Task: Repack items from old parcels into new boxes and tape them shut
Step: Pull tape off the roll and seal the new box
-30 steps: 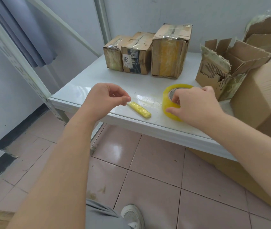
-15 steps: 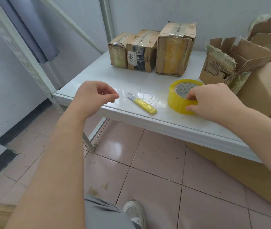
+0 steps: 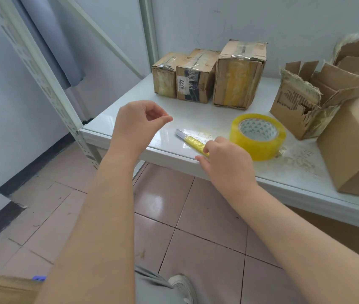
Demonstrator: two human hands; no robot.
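Observation:
A yellow utility knife with its blade out lies near the front edge of the white table. My right hand pinches the knife's near end between curled fingers and thumb. Just right of it a roll of yellow packing tape lies flat, untouched. My left hand hovers above the table's left part, fingers loosely curled, holding nothing. Three taped old parcels stand in a row at the back. A torn, opened parcel and a plain brown box sit at the right.
A white perforated shelf post and a diagonal brace rise at the table's left corner. More torn cardboard is piled at the back right. Another cardboard box shows at the bottom left, by my leg on the tiled floor.
My right hand let go of the tape roll and moved left onto the knife's handle. My left hand lifted slightly and stayed over the table's left part.

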